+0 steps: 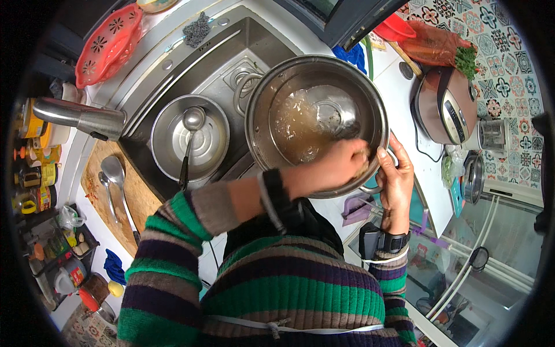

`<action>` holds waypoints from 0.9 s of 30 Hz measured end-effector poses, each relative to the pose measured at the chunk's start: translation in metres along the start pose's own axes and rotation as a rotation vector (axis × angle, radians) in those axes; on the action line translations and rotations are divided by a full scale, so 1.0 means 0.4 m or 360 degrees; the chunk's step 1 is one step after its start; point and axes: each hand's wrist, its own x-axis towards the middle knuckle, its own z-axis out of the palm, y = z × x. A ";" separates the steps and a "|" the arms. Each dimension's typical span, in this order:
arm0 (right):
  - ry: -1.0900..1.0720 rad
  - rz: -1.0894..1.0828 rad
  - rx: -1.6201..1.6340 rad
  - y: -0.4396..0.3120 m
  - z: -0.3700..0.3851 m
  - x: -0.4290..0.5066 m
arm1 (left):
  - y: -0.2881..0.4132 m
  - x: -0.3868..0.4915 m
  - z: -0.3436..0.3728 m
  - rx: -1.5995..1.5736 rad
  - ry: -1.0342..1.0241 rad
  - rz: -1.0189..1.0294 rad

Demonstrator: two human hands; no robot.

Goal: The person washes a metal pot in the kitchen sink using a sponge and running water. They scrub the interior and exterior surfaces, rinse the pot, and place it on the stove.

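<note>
A large stainless steel pot [318,60] with loop handles is tilted beside and partly over the sink [217,73]. Murky brown, bubbly water [299,123] lies inside it. My left hand [336,162], blurred, reaches into the pot near its right wall. It is closed around a tan scrubbing pad [363,162], mostly hidden by the fingers. My right hand [395,182] grips the rim at the right, thumb on top and fingers outside. Left of the pot, a metal bowl [160,152] sits in the sink, holding a ladle [194,119] with a black handle.
A steel faucet [78,117] juts in from the left. A wooden cutting board [97,158] carries two metal spoons. Red plastic baskets [108,47] and a grey scouring ball [197,29] lie behind the sink. A rice cooker [444,104] stands on the right counter.
</note>
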 end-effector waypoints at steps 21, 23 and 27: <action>-0.0042 -0.0022 -0.0062 -0.006 0.008 -0.014 | -0.107 -0.025 -0.387 0.2741 -0.0323 0.0874; -0.0053 -0.0041 -0.0103 -0.012 0.012 -0.018 | -0.157 0.019 -0.315 0.2762 -0.0329 0.0604; -0.0042 -0.0038 -0.0139 -0.022 0.018 -0.022 | -0.207 0.032 -0.159 0.2450 -0.0795 0.0087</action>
